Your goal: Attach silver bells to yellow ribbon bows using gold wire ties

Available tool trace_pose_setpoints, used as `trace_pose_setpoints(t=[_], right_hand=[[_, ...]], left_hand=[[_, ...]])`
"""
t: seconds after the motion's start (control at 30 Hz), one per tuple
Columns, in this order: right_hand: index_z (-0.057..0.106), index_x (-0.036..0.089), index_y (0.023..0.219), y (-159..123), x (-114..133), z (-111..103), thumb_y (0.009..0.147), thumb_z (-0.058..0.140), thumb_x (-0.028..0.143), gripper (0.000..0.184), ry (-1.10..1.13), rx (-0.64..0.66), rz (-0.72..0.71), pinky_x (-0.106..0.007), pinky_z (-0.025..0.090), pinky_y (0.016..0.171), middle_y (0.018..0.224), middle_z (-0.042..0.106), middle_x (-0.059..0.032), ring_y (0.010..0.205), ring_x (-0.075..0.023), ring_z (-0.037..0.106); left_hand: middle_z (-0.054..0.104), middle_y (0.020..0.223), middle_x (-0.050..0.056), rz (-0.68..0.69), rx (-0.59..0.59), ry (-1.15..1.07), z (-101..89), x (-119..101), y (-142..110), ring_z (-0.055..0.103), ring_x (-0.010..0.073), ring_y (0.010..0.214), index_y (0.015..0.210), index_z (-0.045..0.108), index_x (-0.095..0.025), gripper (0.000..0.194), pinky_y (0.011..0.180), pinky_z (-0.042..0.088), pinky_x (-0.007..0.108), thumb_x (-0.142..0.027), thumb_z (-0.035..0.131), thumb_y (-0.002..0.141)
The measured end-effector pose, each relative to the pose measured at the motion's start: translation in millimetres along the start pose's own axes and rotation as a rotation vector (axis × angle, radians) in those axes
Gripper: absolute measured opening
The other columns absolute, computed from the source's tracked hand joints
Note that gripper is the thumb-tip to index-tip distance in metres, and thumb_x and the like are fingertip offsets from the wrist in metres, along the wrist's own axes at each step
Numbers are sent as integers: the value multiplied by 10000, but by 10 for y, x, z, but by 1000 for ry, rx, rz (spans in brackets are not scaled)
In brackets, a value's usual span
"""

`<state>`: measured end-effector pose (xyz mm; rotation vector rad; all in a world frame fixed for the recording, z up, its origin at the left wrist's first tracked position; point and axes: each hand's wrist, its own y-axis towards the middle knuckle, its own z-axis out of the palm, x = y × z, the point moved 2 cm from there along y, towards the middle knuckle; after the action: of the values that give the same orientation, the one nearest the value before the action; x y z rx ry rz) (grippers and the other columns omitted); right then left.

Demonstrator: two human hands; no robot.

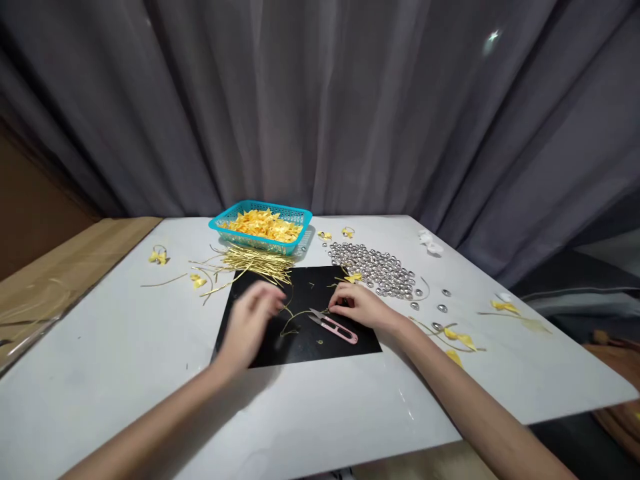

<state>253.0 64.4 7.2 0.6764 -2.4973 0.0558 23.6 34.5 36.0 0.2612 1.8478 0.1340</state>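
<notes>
At the left of the frame, a yellow bow lies on the white table. Left of center, a bundle of gold cords lies with its long axis roughly across the frame, just below the blue basket. The left hand, blurred, is over the black mat, fingers bent; I cannot tell whether it grips anything. Mid-frame on the mat, a loose cord arcs from lower left up toward the right. Beside it, pink snips slant, blades toward upper left, handle toward lower right. The right hand has thumb and forefinger close together at the cord's right end; whether they pinch it is unclear. Silver beads spread right of center.
</notes>
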Motion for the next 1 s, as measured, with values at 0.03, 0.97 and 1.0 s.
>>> trace_pose_setpoints(t=[0.03,0.97,1.0], right_hand=[[660,171,798,-8,-11,27,826,588,193,80,-6,-4,-7,-238,405,638,795,582,-25,697,-122,533],[530,189,799,-149,-71,-386,847,480,239,85,21,-368,322,-245,365,552,687,541,-5,591,-128,482],[557,180,784,-156,-104,-355,809,517,191,48,-38,-354,347,-265,383,593,731,580,-31,652,-154,520]], left_hand=[[652,910,52,21,53,18,85,10,-1,606,179,809,945,640,-152,239,678,492,307,-339,507,882],[654,958,72,324,408,844,263,321,71,610,216,915,1009,643,-176,238,749,472,312,-227,433,909],[654,957,67,304,406,859,234,311,81,617,213,909,994,648,-180,229,732,476,304,-234,444,905]])
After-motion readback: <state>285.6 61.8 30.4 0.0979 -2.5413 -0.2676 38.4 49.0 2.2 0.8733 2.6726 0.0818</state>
